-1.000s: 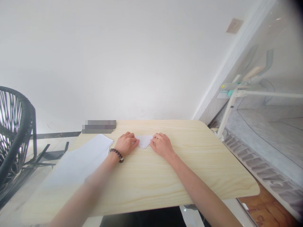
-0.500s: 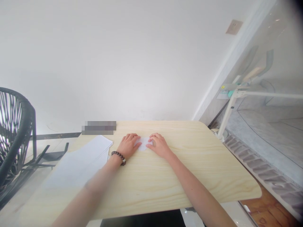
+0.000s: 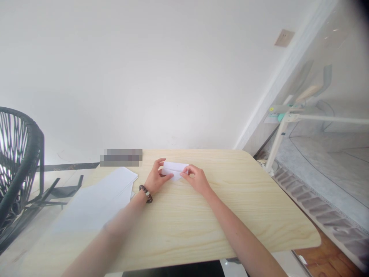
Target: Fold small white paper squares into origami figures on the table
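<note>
A small folded piece of white paper (image 3: 174, 167) is held between my two hands over the far middle of the wooden table (image 3: 230, 207). My left hand (image 3: 157, 176) grips its left end, thumb on the near face and the other fingers around the back and side. A dark bead bracelet (image 3: 146, 193) circles that wrist. At the right end, my right hand (image 3: 196, 177) pinches the paper between thumb and fingers. A crease runs across the paper, and its lower edge comes to a point.
Several loose white sheets (image 3: 98, 200) lie on the table's left side. A pixelated patch covers something at the far left corner. A dark woven chair (image 3: 31, 154) stands left, a white wall (image 3: 173, 77) behind, and a white metal frame (image 3: 278, 142) right.
The paper was flat beneath both hands. Now its far edge is raised and more of it shows, with my right fingers closed into a pinch on its right end.
</note>
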Demonstrator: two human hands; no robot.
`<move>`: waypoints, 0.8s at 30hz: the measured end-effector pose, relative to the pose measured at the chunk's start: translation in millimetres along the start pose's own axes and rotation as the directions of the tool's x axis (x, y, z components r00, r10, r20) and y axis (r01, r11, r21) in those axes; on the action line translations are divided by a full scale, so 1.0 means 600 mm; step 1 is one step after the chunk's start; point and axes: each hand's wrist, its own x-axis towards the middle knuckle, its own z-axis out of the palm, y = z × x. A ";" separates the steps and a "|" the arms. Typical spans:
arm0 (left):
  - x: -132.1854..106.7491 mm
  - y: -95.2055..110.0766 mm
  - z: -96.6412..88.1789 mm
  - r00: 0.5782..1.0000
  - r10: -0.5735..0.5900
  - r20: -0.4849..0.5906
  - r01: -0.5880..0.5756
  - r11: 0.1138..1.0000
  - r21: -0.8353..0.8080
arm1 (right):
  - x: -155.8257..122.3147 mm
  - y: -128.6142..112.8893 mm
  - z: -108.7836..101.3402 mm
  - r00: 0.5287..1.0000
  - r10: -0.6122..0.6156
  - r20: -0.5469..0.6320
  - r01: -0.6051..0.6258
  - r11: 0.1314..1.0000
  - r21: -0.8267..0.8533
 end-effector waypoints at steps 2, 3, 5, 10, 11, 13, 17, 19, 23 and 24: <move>-0.002 0.006 0.001 0.999 -0.029 0.034 0.032 0.995 -0.092 | -0.002 -0.005 0.003 1.000 -0.030 -0.006 0.030 1.000 0.007; -0.003 0.010 0.001 0.997 -0.046 0.055 0.052 0.993 -0.108 | -0.003 -0.007 0.004 0.999 -0.039 -0.013 0.039 0.999 0.012; -0.006 0.019 0.003 0.995 -0.087 0.057 0.093 0.990 -0.104 | -0.005 -0.011 0.006 0.998 -0.046 -0.031 0.047 0.998 0.029; -0.012 0.034 0.006 0.997 -0.072 -0.021 0.073 0.997 0.025 | -0.008 -0.018 0.009 0.998 -0.040 -0.040 0.041 0.998 0.046; -0.013 0.036 0.007 0.998 -0.062 -0.019 0.063 0.997 0.035 | -0.009 -0.019 0.009 0.998 -0.041 -0.042 0.042 0.998 0.036; -0.014 0.038 0.007 0.999 -0.042 -0.002 0.042 0.998 0.036 | -0.010 -0.022 0.009 0.998 -0.048 -0.045 0.049 0.999 0.015; -0.016 0.038 0.005 1.000 -0.020 0.015 0.019 0.998 0.057 | -0.013 -0.026 0.010 0.997 -0.066 -0.030 0.066 0.998 -0.003; -0.016 0.036 0.004 1.000 -0.013 0.003 0.013 0.996 0.083 | -0.014 -0.027 0.010 0.997 -0.070 -0.018 0.070 0.998 -0.004; -0.017 0.033 0.007 1.000 0.000 -0.026 0.003 0.992 0.126 | -0.015 -0.027 0.011 0.997 -0.072 -0.010 0.072 0.997 0.000; -0.018 0.033 0.008 1.000 0.006 -0.031 -0.002 0.990 0.138 | -0.015 -0.026 0.011 0.997 -0.071 -0.011 0.071 0.997 0.002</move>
